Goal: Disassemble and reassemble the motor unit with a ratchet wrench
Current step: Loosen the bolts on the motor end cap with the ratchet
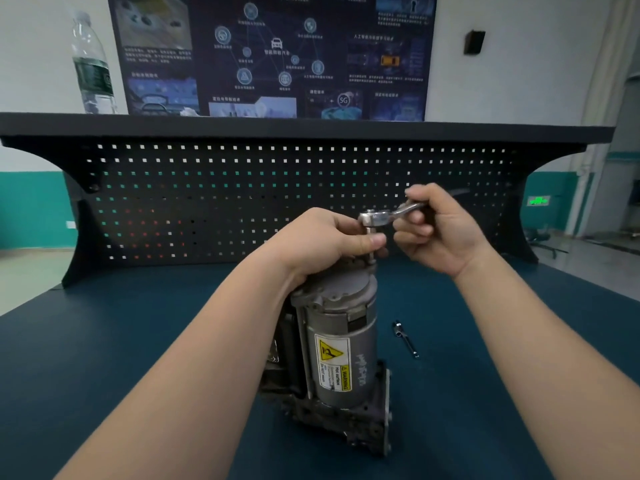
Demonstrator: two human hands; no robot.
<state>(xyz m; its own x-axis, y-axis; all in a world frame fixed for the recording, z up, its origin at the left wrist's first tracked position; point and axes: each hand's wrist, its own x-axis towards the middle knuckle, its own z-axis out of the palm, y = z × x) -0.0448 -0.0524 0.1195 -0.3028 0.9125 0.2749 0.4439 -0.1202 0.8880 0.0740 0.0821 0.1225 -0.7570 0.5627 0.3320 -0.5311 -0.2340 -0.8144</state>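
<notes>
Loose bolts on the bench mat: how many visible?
1. A single long bolt lies on the blue mat, right of the motor unit. Others may be hidden behind the unit or the arms.

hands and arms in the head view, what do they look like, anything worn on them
Both arms are bare from the bottom edge of the frame up to the wrists: no sleeves show. The left hand and the right hand wear no gloves, and no watch, ring or wristband is visible. The fingernails are short and unpainted. No markings or tattoos can be seen on either forearm.
</notes>
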